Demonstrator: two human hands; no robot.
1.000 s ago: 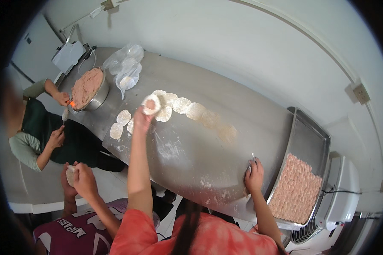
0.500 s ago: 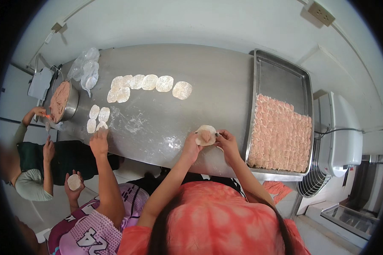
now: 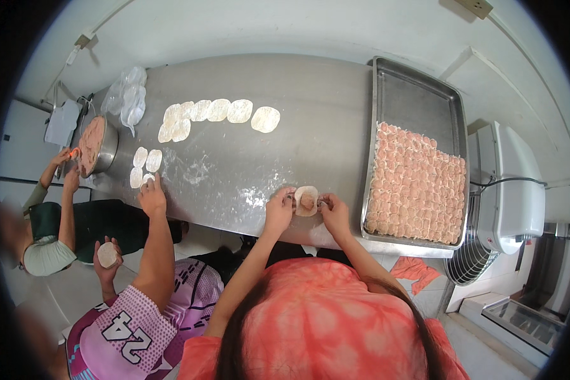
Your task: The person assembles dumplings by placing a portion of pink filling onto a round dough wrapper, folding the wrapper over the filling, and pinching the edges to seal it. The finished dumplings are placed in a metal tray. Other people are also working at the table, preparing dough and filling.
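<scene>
Just above the near edge of the steel table, I hold a round dumpling wrapper with pink meat filling at its middle. My left hand pinches its left edge; my right hand pinches the right edge. Its sides curl up a little around the filling. Just right of my right hand lies a large metal tray, its near part packed with rows of filled dumplings.
Several floured wrappers lie in a bent row farther back. On my left, a co-worker's hand touches more wrappers. Beyond, another person works at a metal bowl of meat filling. Plastic bags lie near it.
The wrapper's sides are drawn inward, so it looks narrower. My left fingers have shifted on its edge. The far person's hand has moved up to the bowl.
</scene>
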